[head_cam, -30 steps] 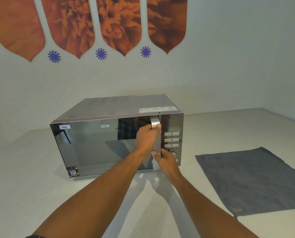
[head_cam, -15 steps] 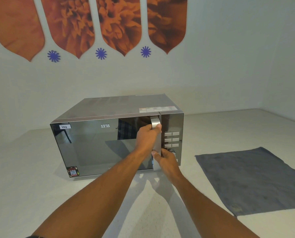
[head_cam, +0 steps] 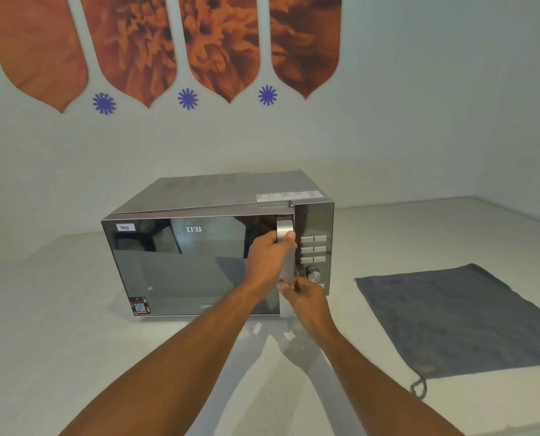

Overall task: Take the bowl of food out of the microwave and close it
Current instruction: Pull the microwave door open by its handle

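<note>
A silver microwave point(head_cam: 218, 190) with a dark mirrored door point(head_cam: 180, 265) stands on the pale counter against the wall. Its door is swung slightly ajar, with a thin gap along the top right edge. My left hand point(head_cam: 267, 259) is wrapped around the upper part of the vertical silver door handle point(head_cam: 286, 229). Below it, my right hand point(head_cam: 306, 298) grips the lower part of the same handle. The bowl of food is hidden behind the dark door.
A grey cloth point(head_cam: 457, 319) lies flat on the counter to the right of the microwave. The control panel point(head_cam: 313, 250) with buttons and a knob sits right of the handle. The wall is close behind, with orange petal decorations above.
The microwave door has swung a little way out from fully shut. Both hands keep the same grip on the handle and have moved slightly toward me.
</note>
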A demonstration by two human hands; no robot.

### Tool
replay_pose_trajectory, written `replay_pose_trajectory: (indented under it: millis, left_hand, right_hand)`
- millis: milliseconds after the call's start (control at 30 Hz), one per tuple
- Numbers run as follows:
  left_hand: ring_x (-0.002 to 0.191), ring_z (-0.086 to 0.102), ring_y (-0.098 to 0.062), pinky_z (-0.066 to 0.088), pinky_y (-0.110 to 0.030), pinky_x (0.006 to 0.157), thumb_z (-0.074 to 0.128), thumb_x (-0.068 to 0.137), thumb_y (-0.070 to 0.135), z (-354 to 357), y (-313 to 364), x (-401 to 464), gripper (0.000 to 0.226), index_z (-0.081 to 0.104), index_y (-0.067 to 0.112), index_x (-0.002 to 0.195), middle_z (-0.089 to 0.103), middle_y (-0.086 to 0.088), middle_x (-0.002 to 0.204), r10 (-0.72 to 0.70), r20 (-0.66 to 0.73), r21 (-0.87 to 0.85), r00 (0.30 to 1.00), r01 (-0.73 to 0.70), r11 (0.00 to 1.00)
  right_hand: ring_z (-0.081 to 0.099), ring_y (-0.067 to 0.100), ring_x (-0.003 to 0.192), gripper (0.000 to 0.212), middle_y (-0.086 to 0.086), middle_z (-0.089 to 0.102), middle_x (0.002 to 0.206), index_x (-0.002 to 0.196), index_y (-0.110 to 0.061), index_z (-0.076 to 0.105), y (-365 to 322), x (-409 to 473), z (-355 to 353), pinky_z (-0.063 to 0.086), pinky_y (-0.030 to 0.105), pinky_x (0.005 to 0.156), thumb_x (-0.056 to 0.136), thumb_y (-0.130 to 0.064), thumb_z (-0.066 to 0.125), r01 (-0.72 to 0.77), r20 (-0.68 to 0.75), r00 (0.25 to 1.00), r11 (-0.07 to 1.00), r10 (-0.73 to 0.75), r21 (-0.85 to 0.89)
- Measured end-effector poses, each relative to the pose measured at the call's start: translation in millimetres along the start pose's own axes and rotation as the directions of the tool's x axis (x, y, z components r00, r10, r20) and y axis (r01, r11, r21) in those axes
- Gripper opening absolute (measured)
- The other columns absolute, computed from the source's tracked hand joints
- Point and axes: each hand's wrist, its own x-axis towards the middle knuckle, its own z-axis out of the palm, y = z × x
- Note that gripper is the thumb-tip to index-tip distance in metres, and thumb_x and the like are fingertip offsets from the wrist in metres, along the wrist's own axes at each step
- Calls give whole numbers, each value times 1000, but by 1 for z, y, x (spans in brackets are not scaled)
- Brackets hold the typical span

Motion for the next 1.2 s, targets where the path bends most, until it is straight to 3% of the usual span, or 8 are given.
replay_pose_trajectory:
  millis: [100, 200, 367, 467, 600, 833, 1000, 1200]
  left_hand:
    - [87, 68, -18, 53, -28, 72, 58, 96, 42, -8, 1, -17, 28, 74, 22, 87, 75, 3, 85, 6, 16, -15, 1000, -6, 1000]
    - [81, 67, -16, 56, -35, 77, 58, 96, 40, -18, 2, -40, 25, 72, 22, 86, 72, 5, 78, 55, 12, -31, 998, -54, 998]
    - [65, 60, -4, 48, -16, 62, 60, 91, 51, -36, 4, -93, 23, 63, 30, 81, 63, 19, 65, 133, -82, -12, 988, -135, 991]
    - [79, 68, -9, 54, -15, 65, 59, 82, 63, -50, 5, -130, 34, 63, 32, 96, 70, 12, 81, 165, -205, -76, 965, -184, 980]
    - [92, 70, -11, 56, -18, 75, 66, 85, 52, -67, 8, -170, 26, 59, 38, 106, 72, 15, 96, 201, -392, -140, 898, -274, 952]
    - [112, 60, -14, 53, -21, 90, 52, 95, 40, -98, 16, -214, 25, 53, 42, 120, 60, 20, 118, 318, -559, 116, 766, -308, 944]
    - [124, 57, -21, 43, -23, 105, 48, 98, 11, -122, 20, -228, 30, 60, 15, 125, 62, -1, 128, 517, -589, 334, 621, -395, 856]
    - [132, 53, -32, 46, -55, 104, 42, 93, -7, -141, 30, -244, 35, 68, 5, 113, 67, -7, 122, 725, -484, 617, 489, -397, 680]
  right_hand:
    - [70, 13, 89, 12, -9, 76, 91, 91, -32, 72, 2, -23, -1, 50, 19, 73, 86, -42, 69, 28, 9, 1000, 999, -29, 40]
    - [69, 4, 95, 18, -20, 74, 96, 99, -39, 71, 2, -50, -4, 49, 10, 72, 83, -47, 69, 89, -32, 996, 994, -87, 66]
    - [74, 18, 74, 24, 0, 78, 77, 86, -23, 78, 1, -93, -7, 57, 19, 67, 89, -42, 62, 233, -49, 972, 964, -229, 129]
    - [70, 22, 66, 29, 5, 72, 67, 74, -17, 73, -2, -104, -7, 60, 29, 67, 96, -29, 58, 265, -83, 963, 955, -256, 133]
    - [67, 25, 67, 21, 10, 69, 69, 78, -14, 70, -13, -116, -6, 59, 32, 67, 95, -22, 62, 273, -31, 962, 944, -272, 188]
    - [66, 17, 79, 8, 6, 71, 85, 90, -14, 71, -22, -141, 24, 56, 27, 65, 92, -18, 65, 219, 181, 948, 949, -262, 225]
    - [68, 21, 90, 13, 0, 74, 92, 96, -19, 76, -29, -159, 47, 55, 28, 73, 90, -24, 66, 266, 268, 910, 942, -315, 204]
    - [68, 22, 91, 14, -3, 75, 94, 95, -23, 77, -42, -181, 75, 54, 52, 74, 89, -27, 66, 293, 354, 870, 938, -343, 188]
